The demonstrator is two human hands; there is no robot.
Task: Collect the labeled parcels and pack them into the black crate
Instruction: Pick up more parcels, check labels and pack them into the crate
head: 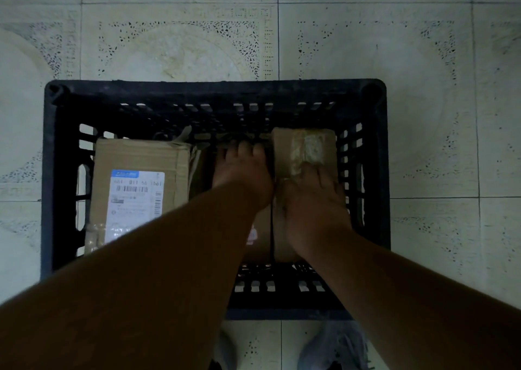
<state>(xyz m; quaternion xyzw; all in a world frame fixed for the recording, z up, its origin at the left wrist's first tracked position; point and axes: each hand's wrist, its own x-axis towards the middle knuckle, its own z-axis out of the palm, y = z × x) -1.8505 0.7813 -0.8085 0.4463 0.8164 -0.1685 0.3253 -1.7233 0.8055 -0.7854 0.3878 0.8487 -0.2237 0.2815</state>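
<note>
Right hand [310, 200] lies fingers-flat on the taped cardboard parcel [306, 155] at the right of the black crate [214, 90], while the left hand [242, 172] presses spread fingers down just beside it, at frame centre. A larger labeled box [135, 195] fills the crate's left side, on a tiled floor [423, 87].

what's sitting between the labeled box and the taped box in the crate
In the head view, the left hand reaches down between the labeled box and taped box, pressing another parcel only partly visible.
</note>
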